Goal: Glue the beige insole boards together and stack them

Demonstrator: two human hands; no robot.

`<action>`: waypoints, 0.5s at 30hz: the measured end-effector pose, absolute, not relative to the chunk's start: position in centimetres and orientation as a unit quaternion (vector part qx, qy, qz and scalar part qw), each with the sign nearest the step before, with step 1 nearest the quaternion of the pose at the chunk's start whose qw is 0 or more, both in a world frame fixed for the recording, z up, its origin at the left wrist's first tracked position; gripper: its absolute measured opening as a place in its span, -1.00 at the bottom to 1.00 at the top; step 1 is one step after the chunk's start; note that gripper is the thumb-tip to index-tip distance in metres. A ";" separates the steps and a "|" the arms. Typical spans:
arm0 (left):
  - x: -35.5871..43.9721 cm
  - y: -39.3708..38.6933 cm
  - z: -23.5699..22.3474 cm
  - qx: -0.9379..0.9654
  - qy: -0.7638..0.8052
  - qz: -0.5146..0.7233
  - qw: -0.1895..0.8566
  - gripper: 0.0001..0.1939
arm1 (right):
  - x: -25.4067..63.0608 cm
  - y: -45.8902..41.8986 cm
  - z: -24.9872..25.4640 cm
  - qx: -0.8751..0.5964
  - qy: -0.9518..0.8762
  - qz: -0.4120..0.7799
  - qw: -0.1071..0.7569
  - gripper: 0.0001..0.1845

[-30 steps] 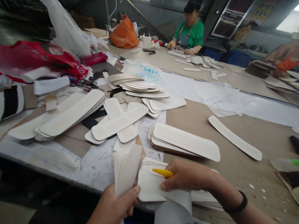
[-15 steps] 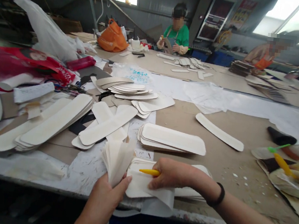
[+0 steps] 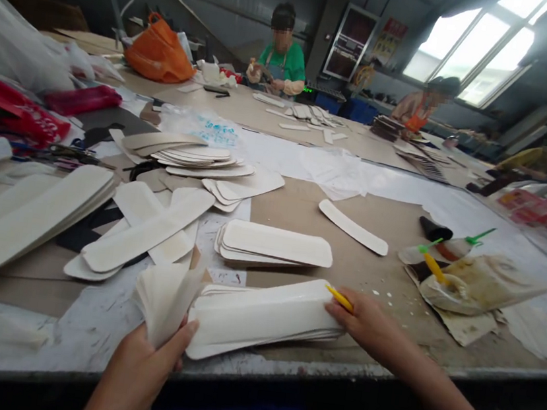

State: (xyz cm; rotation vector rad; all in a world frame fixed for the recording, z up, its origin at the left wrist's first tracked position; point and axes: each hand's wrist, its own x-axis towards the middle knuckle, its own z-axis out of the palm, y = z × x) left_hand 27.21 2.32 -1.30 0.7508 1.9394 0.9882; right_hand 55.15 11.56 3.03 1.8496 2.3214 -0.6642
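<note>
My left hand grips a fanned bundle of thin white paper strips at the table's near edge. My right hand holds a yellow stick and presses on the right end of a stack of long cream pieces lying in front of me. The hand's fingers are closed around the stick. A second, smaller stack of cream pieces lies just beyond.
More cream pieces are heaped to the left, and one single piece lies farther out. Glue bottles with green tips and a yellow brush lie on stained paper at right. An orange bag and a seated person in green are at the far side.
My right hand slid from the stack's left end to its right end, flattening the top piece. The view swung right; my left hand keeps its bundle.
</note>
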 end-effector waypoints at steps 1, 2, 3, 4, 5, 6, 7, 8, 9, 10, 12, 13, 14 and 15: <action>27.2 2.3 -1.2 0.303 0.770 0.388 0.407 -0.64 | 54.7 11.5 2.9 0.621 0.760 -0.180 0.063 -0.72; 27.2 2.3 -1.1 0.305 0.771 0.383 0.407 -0.65 | 54.3 11.4 2.8 0.631 0.758 -0.145 0.079 -0.73; 27.2 2.3 -1.1 0.304 0.774 0.379 0.407 -0.65 | 53.9 11.4 2.8 0.637 0.756 -0.118 0.096 -0.74; 27.2 2.3 -1.1 0.303 0.776 0.375 0.407 -0.66 | 53.6 11.3 2.8 0.640 0.754 -0.096 0.112 -0.75; 27.2 2.3 -1.1 0.301 0.775 0.374 0.410 -0.66 | 53.4 11.3 2.8 0.640 0.754 -0.081 0.125 -0.76; 27.2 2.3 -1.2 0.299 0.775 0.374 0.413 -0.66 | 53.2 11.4 2.8 0.639 0.755 -0.069 0.133 -0.77; 27.2 2.3 -1.3 0.298 0.774 0.375 0.415 -0.66 | 53.2 11.4 2.8 0.637 0.756 -0.061 0.138 -0.78; 27.1 2.3 -1.4 0.298 0.771 0.377 0.417 -0.65 | 53.1 11.5 2.7 0.634 0.758 -0.056 0.142 -0.78; 27.1 2.3 -1.5 0.298 0.769 0.379 0.419 -0.64 | 53.1 11.6 2.6 0.631 0.760 -0.054 0.145 -0.78; 27.1 2.3 -1.6 0.297 0.769 0.380 0.420 -0.64 | 53.1 11.8 2.5 0.629 0.762 -0.052 0.149 -0.78; 27.1 2.3 -1.8 0.292 0.772 0.377 0.421 -0.64 | 53.1 12.0 2.3 0.627 0.761 -0.053 0.158 -0.78; 27.2 2.3 -1.8 0.288 0.774 0.375 0.422 -0.64 | 53.0 12.2 2.2 0.627 0.760 -0.055 0.162 -0.77; 27.2 2.3 -1.9 0.282 0.776 0.373 0.422 -0.64 | 53.0 12.3 2.2 0.627 0.759 -0.056 0.165 -0.77; 27.3 2.3 -1.9 0.277 0.778 0.374 0.423 -0.63 | 53.0 12.3 2.1 0.626 0.759 -0.057 0.167 -0.78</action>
